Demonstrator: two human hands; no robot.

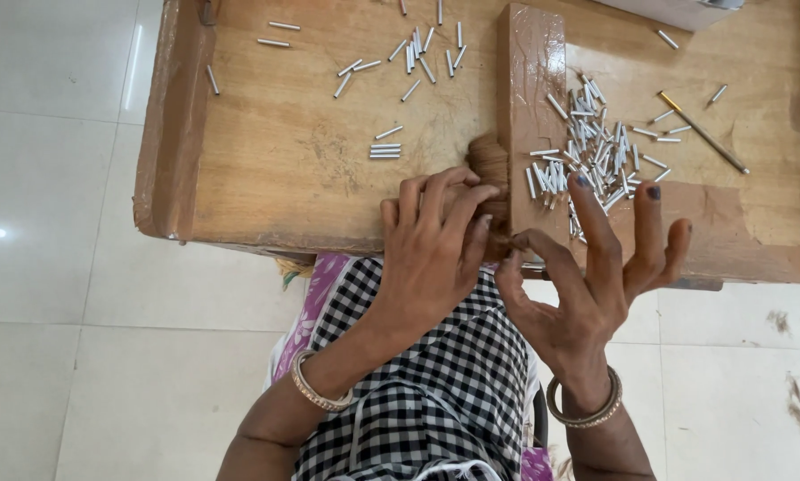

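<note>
My left hand (431, 245) is curled over a bundle of brown fibre (489, 160) at the near edge of a wooden tray table (284, 151). Its fingers close around the bundle's lower end. My right hand (587, 267) pinches the same fibre between thumb and forefinger just right of the left hand, with the other three fingers spread upward. A pile of several small silver tubes (591, 156) lies just beyond my right fingers, beside a raised wooden block (529, 71).
More silver tubes (422, 53) are scattered across the tray's far part, and three lie together (385, 150) near the middle. A thin gold-tipped stick (702, 132) lies at the right. The tray has a raised left rim (173, 116). White tiled floor (52, 267) surrounds it.
</note>
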